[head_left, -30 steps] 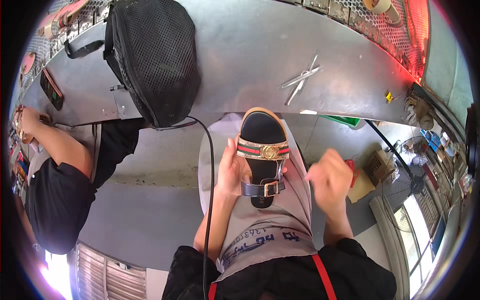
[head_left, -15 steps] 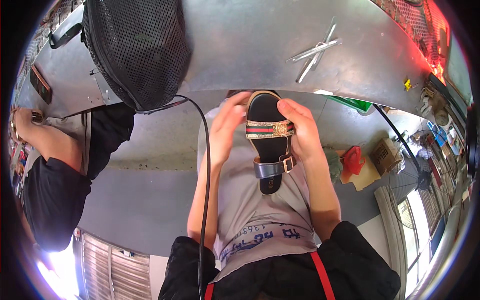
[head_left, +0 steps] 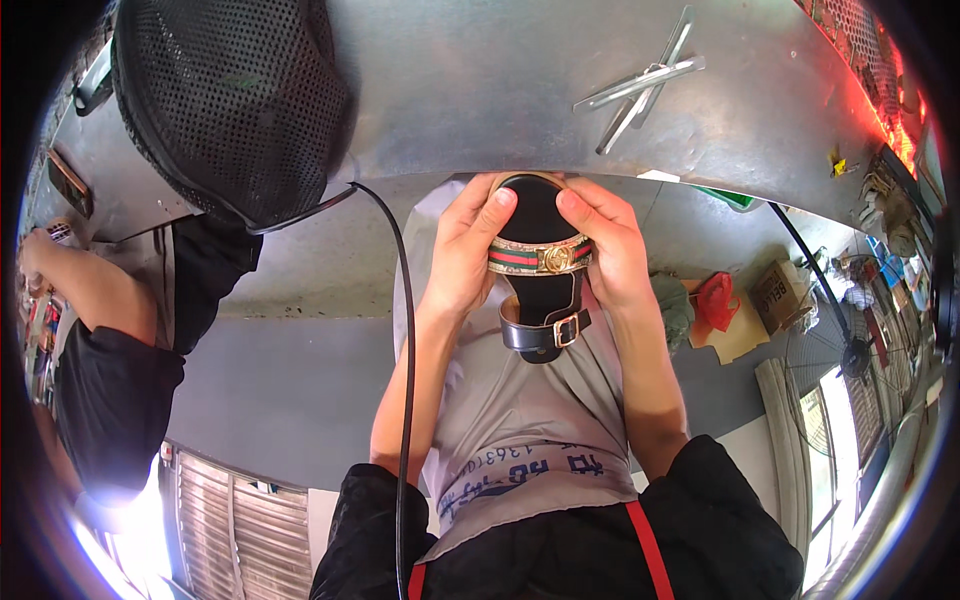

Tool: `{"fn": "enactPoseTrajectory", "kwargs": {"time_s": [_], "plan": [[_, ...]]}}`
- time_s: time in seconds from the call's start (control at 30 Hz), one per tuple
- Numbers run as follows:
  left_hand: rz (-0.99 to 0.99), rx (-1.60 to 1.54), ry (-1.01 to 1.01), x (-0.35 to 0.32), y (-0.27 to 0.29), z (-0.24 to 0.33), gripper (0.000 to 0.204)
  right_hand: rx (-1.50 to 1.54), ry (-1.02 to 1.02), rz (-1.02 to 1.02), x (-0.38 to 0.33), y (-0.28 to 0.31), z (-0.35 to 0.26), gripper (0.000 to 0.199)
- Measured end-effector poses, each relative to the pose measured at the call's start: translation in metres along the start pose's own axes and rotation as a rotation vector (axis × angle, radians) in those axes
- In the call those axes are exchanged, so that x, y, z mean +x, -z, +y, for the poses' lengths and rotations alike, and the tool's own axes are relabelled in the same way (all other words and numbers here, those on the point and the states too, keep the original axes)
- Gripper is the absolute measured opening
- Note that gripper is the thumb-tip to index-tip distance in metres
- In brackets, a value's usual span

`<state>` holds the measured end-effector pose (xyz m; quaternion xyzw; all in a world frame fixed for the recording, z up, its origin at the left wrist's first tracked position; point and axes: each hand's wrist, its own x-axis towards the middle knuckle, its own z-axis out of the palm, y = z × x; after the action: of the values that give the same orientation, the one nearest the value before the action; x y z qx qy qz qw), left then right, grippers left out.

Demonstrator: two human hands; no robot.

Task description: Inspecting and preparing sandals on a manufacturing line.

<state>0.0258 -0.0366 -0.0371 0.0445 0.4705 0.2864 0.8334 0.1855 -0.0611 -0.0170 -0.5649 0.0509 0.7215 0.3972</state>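
A black mesh bag point(head_left: 235, 100) is seen lying on the grey metal desk point(head_left: 480, 90) at the upper left; what it holds cannot be told through the mesh. A small brown cardboard box point(head_left: 778, 295) is set on the floor at the right, its contents hidden, with a red object point(head_left: 716, 300) lying on a flat piece of cardboard just beside it.

A black sandal point(head_left: 540, 270) is held over the lap, its toe end touching the near edge of the desk. It is gripped from both sides: the left hand point(head_left: 465, 250) is closed around its left edge and the right hand point(head_left: 610, 250) around its right edge, both thumbs pressed onto the black insole just above the strap. The strap across the sandal is striped green and red with a gold ornament in the middle; a black ankle strap with a metal buckle point(head_left: 566, 330) hangs at the heel end, below the hands.

Crossed metal strips point(head_left: 640, 82) are laid on the desk beyond the sandal, well apart from the hands. A black cable point(head_left: 405, 330) is run down from the bag past the left forearm. Another person's arm point(head_left: 85, 285) is seen at the far left.
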Motion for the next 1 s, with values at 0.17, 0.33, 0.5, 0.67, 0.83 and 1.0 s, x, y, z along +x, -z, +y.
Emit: {"fn": "enactPoseTrajectory", "kwargs": {"time_s": [0.17,0.33,0.5,0.67,0.83,1.0], "plan": [[0.08,0.027,-0.045,-0.004,-0.008,-0.004,0.031,0.074,-0.026,0.033,0.001,-0.004,0.0,0.025],[0.278,0.05,-0.038,-0.008,-0.029,0.006,0.024,0.116,-0.067,0.062,0.0,-0.012,-0.003,0.024],[0.295,0.086,0.059,-0.008,-0.034,0.019,0.024,0.202,-0.13,0.078,-0.005,-0.019,-0.011,0.025],[0.152,-0.009,0.034,-0.01,-0.021,0.027,0.028,0.326,-0.221,-0.034,-0.01,0.002,-0.002,0.044],[0.168,-0.127,-0.091,-0.02,-0.012,0.016,0.032,0.084,-0.28,-0.353,-0.067,0.061,0.02,0.051],[0.279,-0.299,-0.2,-0.024,0.013,0.003,0.034,-0.119,-0.193,-0.28,-0.093,0.064,0.013,0.053]]}}
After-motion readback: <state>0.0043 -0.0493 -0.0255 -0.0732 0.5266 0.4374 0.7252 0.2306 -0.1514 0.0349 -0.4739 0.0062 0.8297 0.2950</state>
